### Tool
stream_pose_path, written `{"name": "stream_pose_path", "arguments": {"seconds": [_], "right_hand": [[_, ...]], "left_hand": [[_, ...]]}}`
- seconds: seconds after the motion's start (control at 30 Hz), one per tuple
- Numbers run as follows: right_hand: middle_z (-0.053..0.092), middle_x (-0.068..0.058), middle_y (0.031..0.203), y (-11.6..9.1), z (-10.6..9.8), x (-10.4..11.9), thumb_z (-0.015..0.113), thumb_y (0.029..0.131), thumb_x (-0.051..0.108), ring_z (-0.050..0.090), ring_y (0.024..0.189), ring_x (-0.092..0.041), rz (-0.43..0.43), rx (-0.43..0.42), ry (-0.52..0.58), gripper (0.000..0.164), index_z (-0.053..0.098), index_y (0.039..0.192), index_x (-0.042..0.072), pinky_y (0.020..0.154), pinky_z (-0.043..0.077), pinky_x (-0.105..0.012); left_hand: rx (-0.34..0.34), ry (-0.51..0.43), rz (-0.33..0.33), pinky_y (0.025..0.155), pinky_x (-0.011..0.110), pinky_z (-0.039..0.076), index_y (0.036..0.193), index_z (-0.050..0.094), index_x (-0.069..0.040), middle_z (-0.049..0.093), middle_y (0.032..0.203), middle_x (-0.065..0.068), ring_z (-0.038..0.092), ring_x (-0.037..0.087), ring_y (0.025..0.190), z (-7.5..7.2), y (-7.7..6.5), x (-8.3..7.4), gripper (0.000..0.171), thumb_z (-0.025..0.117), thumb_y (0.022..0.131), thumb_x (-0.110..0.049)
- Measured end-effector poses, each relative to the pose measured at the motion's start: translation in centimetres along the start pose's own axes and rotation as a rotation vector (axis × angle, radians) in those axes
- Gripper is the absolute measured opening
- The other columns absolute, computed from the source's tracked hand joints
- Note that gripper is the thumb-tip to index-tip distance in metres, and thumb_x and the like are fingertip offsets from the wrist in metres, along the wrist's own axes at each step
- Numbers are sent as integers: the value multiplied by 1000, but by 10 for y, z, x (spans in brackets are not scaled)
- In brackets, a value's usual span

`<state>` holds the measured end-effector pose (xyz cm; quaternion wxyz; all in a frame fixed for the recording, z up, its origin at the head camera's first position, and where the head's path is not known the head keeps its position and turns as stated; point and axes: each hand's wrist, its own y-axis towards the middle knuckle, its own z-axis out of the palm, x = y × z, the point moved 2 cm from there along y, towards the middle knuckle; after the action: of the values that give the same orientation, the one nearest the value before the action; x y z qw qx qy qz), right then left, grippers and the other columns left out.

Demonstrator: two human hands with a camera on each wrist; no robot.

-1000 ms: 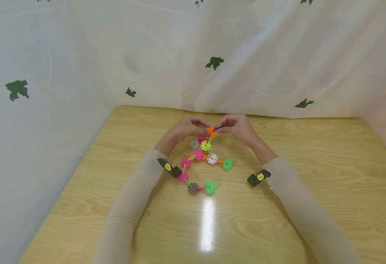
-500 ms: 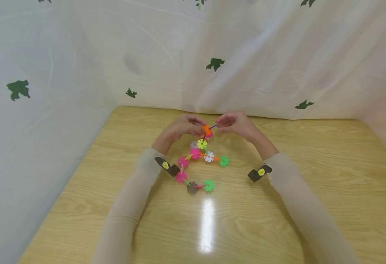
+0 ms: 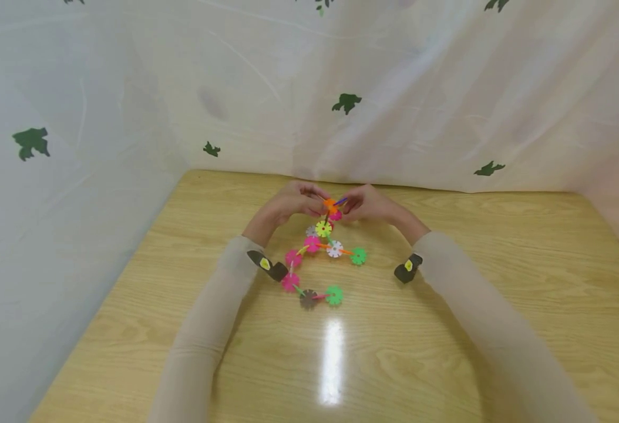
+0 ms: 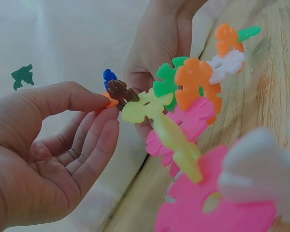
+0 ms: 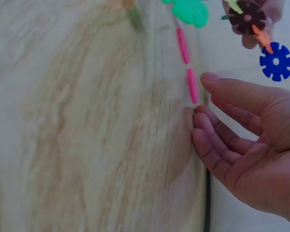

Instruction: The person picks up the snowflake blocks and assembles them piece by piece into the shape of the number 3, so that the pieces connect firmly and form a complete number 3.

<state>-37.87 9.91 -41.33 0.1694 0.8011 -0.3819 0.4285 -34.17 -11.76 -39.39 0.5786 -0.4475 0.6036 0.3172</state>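
My left hand (image 3: 292, 203) pinches an orange notched disc (image 3: 331, 205) between thumb and fingers at the far end of a chain of interlocking plastic discs. A blue disc (image 5: 276, 62) is slotted onto that orange disc, and a brown disc (image 4: 122, 93) joins it to a yellow disc (image 3: 323, 228). My right hand (image 3: 369, 202) is just right of the blue disc, fingers loosely bent. In the right wrist view, its thumb and fingers lie apart beside a pink disc (image 5: 192, 86) seen edge-on; no grip on it shows.
Pink discs (image 3: 293, 258), a white disc (image 3: 335, 249), and two green discs (image 3: 359, 256) continue the chain toward me, curving over the wooden table (image 3: 420, 341). A pale curtain (image 3: 267, 88) with green leaf shapes hangs behind the table's far edge.
The orange and blue discs have shifted slightly left with my left hand. My right hand has let go of the blue disc and moved left and a little down beside it.
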Motion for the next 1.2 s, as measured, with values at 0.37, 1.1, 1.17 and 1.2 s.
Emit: {"name": "stream_pose_path", "arguments": {"seconds": [0.37,1.1,1.17,1.2], "right_hand": [[68,-15,83,6,5,5,78,85,4,54,71,-11,-30,24,-104,27,70,107,-9,61,46,-19],[68,-32,111,-12,5,-4,73,86,-8,70,97,-38,-32,-27,29,30,62,113,-12,75,59,-25],[70,-30,107,-16,3,-6,75,86,-5,71,94,-30,-9,-63,38,27,66,112,-9,71,58,-25],[72,-28,106,-18,2,-7,76,86,-3,71,93,-26,3,-82,41,27,68,112,-7,69,58,-26]], "left_hand": [[-8,-6,-9,99,55,56,115,66,5,70,85,3,70,15,78,2,1,1,28,66,87,5],[5,-25,6,104,62,50,115,66,2,72,85,1,70,15,80,2,1,4,26,66,90,1],[5,-26,11,104,62,51,115,66,2,72,85,1,70,16,80,1,1,5,26,66,89,1],[5,-25,14,103,61,51,115,66,2,72,85,1,71,16,80,1,1,5,26,66,89,1]]}}
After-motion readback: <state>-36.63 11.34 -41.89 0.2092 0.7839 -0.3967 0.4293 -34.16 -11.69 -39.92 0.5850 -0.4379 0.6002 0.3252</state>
